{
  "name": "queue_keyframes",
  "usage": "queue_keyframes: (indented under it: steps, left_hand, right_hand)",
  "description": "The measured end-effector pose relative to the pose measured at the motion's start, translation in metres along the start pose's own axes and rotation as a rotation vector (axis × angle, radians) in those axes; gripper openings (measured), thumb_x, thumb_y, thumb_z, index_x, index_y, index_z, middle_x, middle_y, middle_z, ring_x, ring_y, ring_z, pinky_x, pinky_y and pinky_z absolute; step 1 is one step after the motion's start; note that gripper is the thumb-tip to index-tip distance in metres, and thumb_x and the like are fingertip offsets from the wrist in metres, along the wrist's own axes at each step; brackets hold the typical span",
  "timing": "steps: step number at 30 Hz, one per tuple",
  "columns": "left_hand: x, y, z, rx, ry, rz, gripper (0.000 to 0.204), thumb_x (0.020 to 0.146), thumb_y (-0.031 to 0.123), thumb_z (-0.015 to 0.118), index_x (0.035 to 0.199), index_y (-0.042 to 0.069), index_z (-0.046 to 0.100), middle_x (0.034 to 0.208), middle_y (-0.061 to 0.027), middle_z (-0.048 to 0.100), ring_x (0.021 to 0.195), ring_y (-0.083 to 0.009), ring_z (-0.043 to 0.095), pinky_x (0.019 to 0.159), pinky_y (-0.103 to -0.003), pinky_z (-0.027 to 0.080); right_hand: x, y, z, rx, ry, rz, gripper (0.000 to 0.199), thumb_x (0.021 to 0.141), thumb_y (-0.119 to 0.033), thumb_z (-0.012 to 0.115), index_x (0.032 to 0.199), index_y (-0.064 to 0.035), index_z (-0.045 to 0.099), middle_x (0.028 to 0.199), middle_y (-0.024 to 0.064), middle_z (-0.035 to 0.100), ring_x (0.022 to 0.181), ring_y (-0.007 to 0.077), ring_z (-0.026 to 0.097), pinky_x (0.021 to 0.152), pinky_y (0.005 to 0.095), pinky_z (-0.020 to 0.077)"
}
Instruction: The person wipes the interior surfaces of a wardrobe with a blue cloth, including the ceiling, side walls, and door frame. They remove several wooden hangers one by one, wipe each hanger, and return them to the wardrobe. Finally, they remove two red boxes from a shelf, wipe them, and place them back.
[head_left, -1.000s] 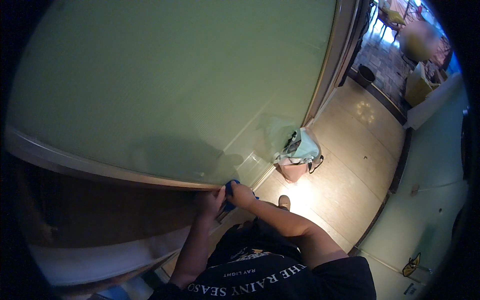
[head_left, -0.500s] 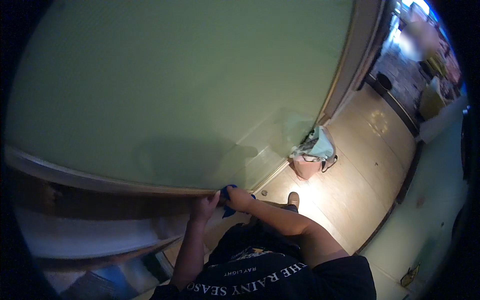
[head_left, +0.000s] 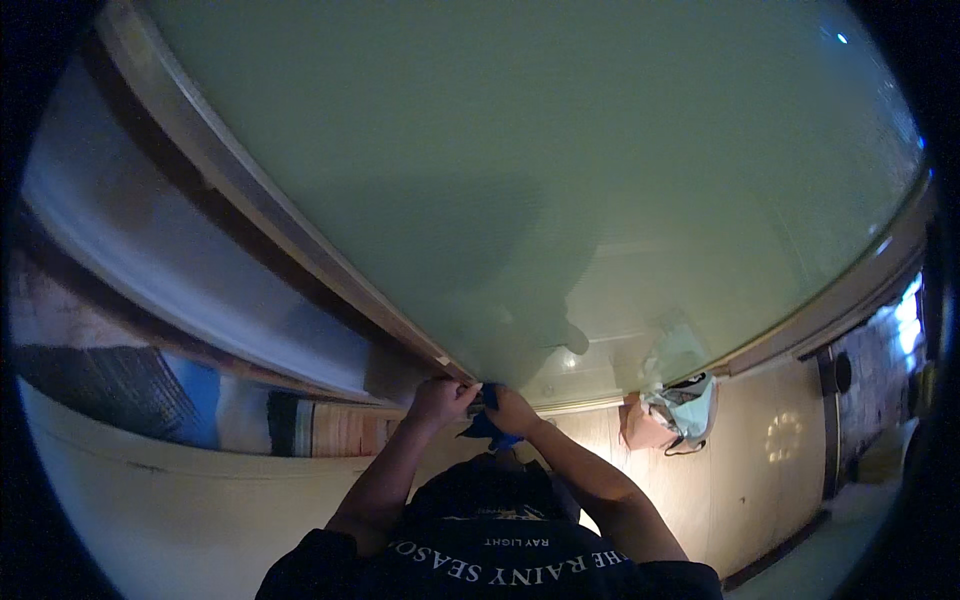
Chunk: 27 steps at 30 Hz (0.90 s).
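Observation:
A dark blue cloth hangs from my right hand, whose fingers are closed around it at the lower corner of a large green panel. Close beside it, my left hand is closed at the foot of the panel's wooden edge trim. What its fingers hold, if anything, is hidden. The two hands almost meet, with the left thumb near the cloth.
A pink and light-blue bag stands on the pale floor against the panel's base. Left of the trim runs a whitish recessed surface, with a patterned mat below it. A dark round container stands by the right doorway.
The view has swung to the right, so the trim now rises steeply at left. Both hands stay close together at the panel's corner, and the right hand still holds the blue cloth.

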<state>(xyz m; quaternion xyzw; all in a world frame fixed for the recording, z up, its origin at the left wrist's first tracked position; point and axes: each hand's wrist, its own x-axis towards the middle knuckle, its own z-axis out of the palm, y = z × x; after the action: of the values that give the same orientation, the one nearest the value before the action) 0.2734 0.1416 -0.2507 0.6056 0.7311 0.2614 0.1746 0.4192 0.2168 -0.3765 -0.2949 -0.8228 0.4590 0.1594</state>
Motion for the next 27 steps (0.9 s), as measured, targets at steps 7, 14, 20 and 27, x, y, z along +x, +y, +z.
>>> queue_keyframes:
  steps: [7, 14, 20, 27]
  left_hand:
    - [-0.033, -0.031, -0.006, 0.091, 0.138, -0.133, 0.031, 0.086, 0.034, 0.057, 0.083, 0.003, 0.064, 0.071, -0.0146, 0.064, 0.067, -0.034, 0.063, 0.062, -0.042, 0.05]
    - [-0.049, -0.042, -0.02, 0.243, 0.212, -0.165, 0.03, 0.09, 0.029, 0.05, 0.08, 0.004, 0.062, 0.068, -0.0175, 0.062, 0.065, -0.0383, 0.061, 0.06, -0.046, 0.049]
    - [-0.056, -0.059, -0.023, 0.083, 0.085, -0.424, 0.034, 0.092, 0.031, 0.046, 0.082, 0.002, 0.061, 0.07, -0.0175, 0.062, 0.07, -0.038, 0.062, 0.063, -0.047, 0.049]
    - [-0.068, -0.073, -0.017, 0.146, 0.131, -0.341, 0.026, 0.091, 0.028, 0.048, 0.093, 0.005, 0.061, 0.081, -0.0135, 0.066, 0.074, -0.0334, 0.064, 0.069, -0.043, 0.05]
  right_hand:
    - [0.014, -0.018, 0.032, -0.06, -0.108, -0.01, 0.038, 0.074, -0.02, 0.059, 0.102, 0.0047, 0.054, 0.093, 0.0301, 0.059, 0.091, 0.0459, 0.056, 0.079, 0.0484, 0.0455]
    - [0.029, -0.05, 0.054, -0.079, -0.237, 0.088, 0.04, 0.075, -0.023, 0.058, 0.102, 0.0053, 0.053, 0.092, 0.0306, 0.059, 0.09, 0.0456, 0.057, 0.078, 0.0486, 0.0458]
    - [0.032, -0.105, 0.026, 0.068, -0.36, 0.122, 0.04, 0.074, -0.026, 0.059, 0.099, 0.0051, 0.055, 0.092, 0.0302, 0.06, 0.088, 0.045, 0.058, 0.078, 0.0494, 0.0458]
    - [0.044, -0.094, 0.049, -0.055, -0.392, 0.069, 0.044, 0.074, -0.026, 0.059, 0.108, 0.0017, 0.054, 0.097, 0.0292, 0.059, 0.091, 0.0433, 0.058, 0.08, 0.0489, 0.0458]
